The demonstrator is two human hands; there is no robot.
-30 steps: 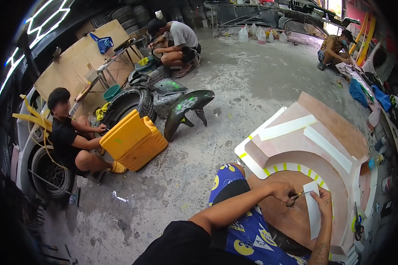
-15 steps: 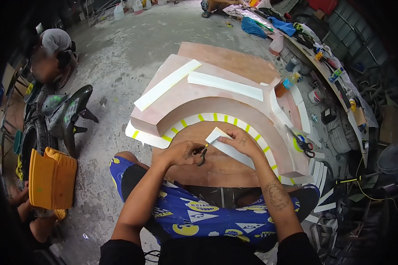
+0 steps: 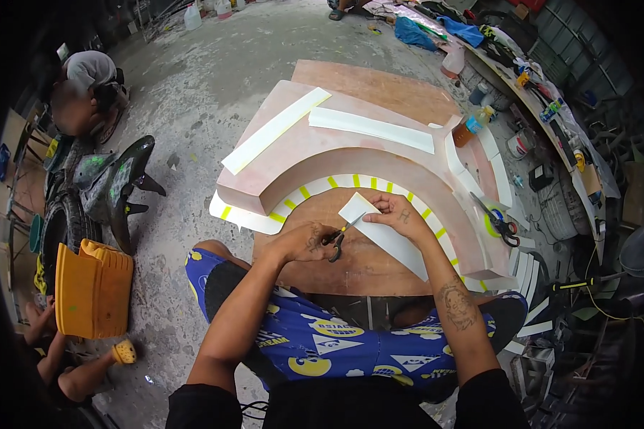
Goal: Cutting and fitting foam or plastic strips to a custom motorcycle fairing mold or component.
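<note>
My left hand [image 3: 304,242] is closed round the handles of a small pair of scissors [image 3: 338,244] with dark handles. Its blades reach the near edge of a white strip [image 3: 392,248] of card or foam sheet. Pinched between the fingers of my right hand [image 3: 402,216], that strip slants down to the right over a brown board [image 3: 311,270]. Around it curves a pinkish arch-shaped form [image 3: 275,107]. Two white strips, a left one [image 3: 272,134] and a right one [image 3: 372,129], lie on its top. Short yellow tape pieces [image 3: 305,191] mark the white inner rim.
Black scissors [image 3: 506,232] and a yellow-green tape roll [image 3: 492,222] rest on the form's right side, with a bottle of orange-brown liquid [image 3: 470,130] farther back. White offcuts [image 3: 535,311] lie at right. An orange crate [image 3: 93,293] and motorcycle parts [image 3: 125,186] are left, near other people.
The view has shifted slightly, so the scene sits a little differently. Both hands still hold the scissors and strip, with the strip showing more broadly beside the blades.
</note>
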